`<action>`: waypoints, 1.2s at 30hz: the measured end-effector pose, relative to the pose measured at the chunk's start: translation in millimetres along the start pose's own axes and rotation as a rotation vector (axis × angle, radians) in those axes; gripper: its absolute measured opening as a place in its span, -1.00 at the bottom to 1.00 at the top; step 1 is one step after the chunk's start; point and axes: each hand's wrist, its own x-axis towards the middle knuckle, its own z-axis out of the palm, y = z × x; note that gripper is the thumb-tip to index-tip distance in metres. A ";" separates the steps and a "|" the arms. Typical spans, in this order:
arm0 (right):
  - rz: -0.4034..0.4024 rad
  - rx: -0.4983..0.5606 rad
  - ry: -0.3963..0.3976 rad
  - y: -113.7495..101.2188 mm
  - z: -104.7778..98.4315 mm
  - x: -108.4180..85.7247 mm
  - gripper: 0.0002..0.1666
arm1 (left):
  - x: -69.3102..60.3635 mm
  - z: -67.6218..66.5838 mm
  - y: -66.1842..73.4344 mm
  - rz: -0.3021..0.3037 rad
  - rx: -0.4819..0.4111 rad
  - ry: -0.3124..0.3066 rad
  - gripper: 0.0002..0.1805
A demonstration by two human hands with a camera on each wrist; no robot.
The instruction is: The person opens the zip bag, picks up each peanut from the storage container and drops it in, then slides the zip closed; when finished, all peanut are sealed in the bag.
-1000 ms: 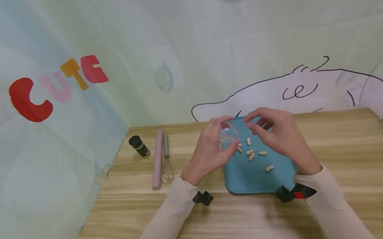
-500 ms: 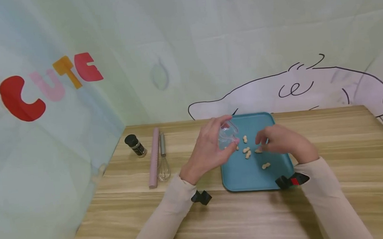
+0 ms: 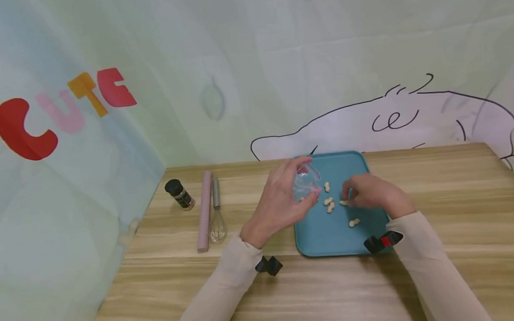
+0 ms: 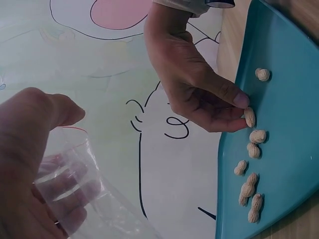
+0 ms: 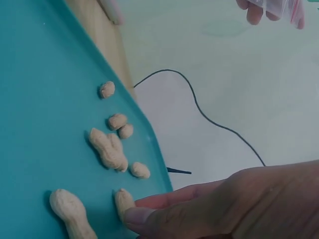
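Observation:
My left hand (image 3: 273, 203) holds a clear plastic zip bag (image 3: 303, 181) above the left part of a blue tray (image 3: 324, 239). Thumb and fingers spread its mouth, which has a reddish line along the edge in the left wrist view. Down at the tray, my right hand (image 3: 372, 192) pinches one end of a peanut (image 4: 249, 117) between thumb and fingertips. This peanut appears to lie on the tray surface. Several other unshelled peanuts (image 5: 107, 149) are scattered around it, with a single peanut (image 3: 354, 222) nearer the tray's front. The left hand and bag hide the tray's left side.
On the wooden table (image 3: 255, 286), left of the tray, lie a whisk (image 3: 217, 221) and a pink rolling pin-like rod (image 3: 205, 211). A black-capped spice jar (image 3: 180, 194) is further left. A printed cloth (image 3: 217, 61) hangs behind the table.
My right hand has come down from beside the bag's mouth to the tray and now pinches a peanut. The left hand keeps the bag in nearly the same spot. The head view shifts slightly.

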 end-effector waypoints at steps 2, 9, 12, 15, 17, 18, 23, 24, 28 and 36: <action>-0.008 0.003 0.005 2.6 2.5 2.4 -0.86 | -0.6 -0.5 0.3 -0.001 -0.004 -0.001 -0.32; -0.056 0.038 0.016 10.1 3.3 1.1 -0.94 | -1.0 -1.0 1.8 0.006 0.001 0.003 -0.32; -0.103 0.098 0.034 8.7 -1.2 -2.4 -0.98 | -0.6 -0.7 1.8 0.015 0.005 0.007 -0.32; -0.154 0.167 0.065 5.1 -5.9 -4.5 -0.95 | -1.1 -1.3 1.1 0.019 0.014 0.014 -0.32; -0.179 0.202 0.092 1.8 -8.7 -5.7 -0.91 | -1.8 -2.0 0.6 0.021 0.016 0.018 -0.32; -0.184 0.219 0.108 0.0 -10.1 -6.7 -0.89 | -2.2 -2.1 0.4 0.021 0.015 0.019 -0.32; -0.191 0.303 0.245 -9.2 -17.2 -14.4 -0.81 | -2.5 -0.1 0.6 0.034 0.013 0.005 -0.32; -0.191 0.345 0.280 -10.9 -18.8 -16.3 -0.79 | -2.4 0.6 0.8 0.037 0.018 0.001 -0.33; -0.195 0.525 0.414 -17.7 -25.6 -24.3 -0.69 | -2.2 2.0 2.1 0.042 0.033 -0.002 -0.33; -0.316 0.707 0.532 -35.4 -33.8 -40.3 -0.68 | -1.4 2.0 -0.6 0.035 0.032 0.011 -0.34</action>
